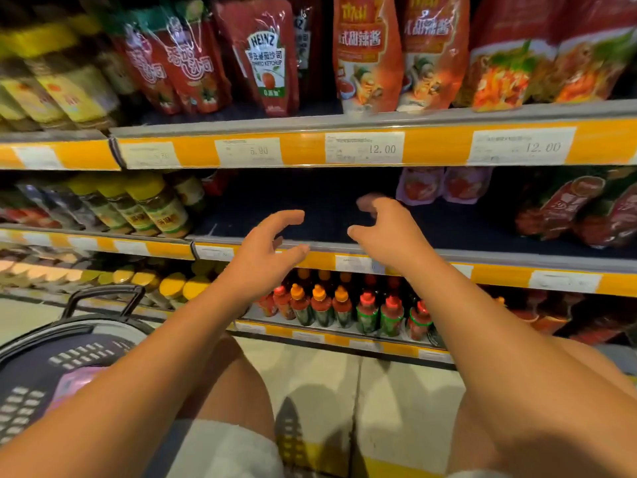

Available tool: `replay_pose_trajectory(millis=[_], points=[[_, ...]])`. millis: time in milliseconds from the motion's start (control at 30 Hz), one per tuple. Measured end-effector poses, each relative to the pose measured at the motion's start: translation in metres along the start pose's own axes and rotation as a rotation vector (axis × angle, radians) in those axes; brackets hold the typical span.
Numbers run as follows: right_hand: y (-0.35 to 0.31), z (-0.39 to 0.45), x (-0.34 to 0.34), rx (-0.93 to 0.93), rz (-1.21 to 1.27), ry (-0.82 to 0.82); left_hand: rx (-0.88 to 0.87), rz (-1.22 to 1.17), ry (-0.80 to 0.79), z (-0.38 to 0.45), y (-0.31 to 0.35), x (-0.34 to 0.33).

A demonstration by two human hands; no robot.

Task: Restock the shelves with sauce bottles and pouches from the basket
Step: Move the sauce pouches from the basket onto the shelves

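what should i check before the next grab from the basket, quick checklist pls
1. Left hand free: ok, fingers spread, holding nothing.
2. Right hand free: ok, open and holding nothing.
3. Room on the middle shelf: ok, a wide dark gap lies behind both hands, between the yellow-lidded jars and the pink pouches.
4. Basket within reach: ok, it sits low beside the left arm with its handle up.
5. Stock left in the basket: cannot tell how much; only a pink pouch shows past the arm.
6. Price tag matching the gap: cannot tell, the label is blurred and partly hidden by the hands.
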State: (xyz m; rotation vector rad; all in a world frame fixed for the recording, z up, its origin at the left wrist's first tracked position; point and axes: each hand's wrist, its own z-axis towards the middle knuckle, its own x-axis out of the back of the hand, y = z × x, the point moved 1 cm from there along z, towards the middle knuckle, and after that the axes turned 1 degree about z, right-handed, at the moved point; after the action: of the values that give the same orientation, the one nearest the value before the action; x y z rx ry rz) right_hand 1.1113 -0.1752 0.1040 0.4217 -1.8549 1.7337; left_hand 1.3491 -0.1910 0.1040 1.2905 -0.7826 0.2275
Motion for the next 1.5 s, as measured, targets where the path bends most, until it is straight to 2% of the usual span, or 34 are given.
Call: replay_pose_trajectory(millis=[233,433,533,767,967,1267,1500], points=[[-0.042,-0.035,-0.044,0.176,-0.105,-0.139,0.03,0.061,0.076,-0.085,-0.023,0.062],[-0.101,-0.072,-0.092,0.312,-0.037,-0.215,0.108,0.002,0.282,-0.169,-0.054,0.117],[-0.13,-0.093,-0.128,0.371,-0.015,-0.316,0.165,0.011,0.345,-0.215,-0.082,0.141],[-0.18,-0.141,-0.226,0.594,-0.155,-0.564,0.397,-0.051,0.536,-0.328,-0.168,0.173],[-0.214,-0.159,-0.303,0.66,-0.298,-0.763,0.571,-0.06,0.675,-0.399,-0.228,0.168],[-0.25,-0.177,-0.408,0.695,-0.521,-0.976,0.775,-0.108,0.674,-0.433,-0.285,0.141],[-0.254,-0.165,-0.472,0.599,-0.723,-1.009,0.882,-0.084,0.575,-0.395,-0.32,0.123]])
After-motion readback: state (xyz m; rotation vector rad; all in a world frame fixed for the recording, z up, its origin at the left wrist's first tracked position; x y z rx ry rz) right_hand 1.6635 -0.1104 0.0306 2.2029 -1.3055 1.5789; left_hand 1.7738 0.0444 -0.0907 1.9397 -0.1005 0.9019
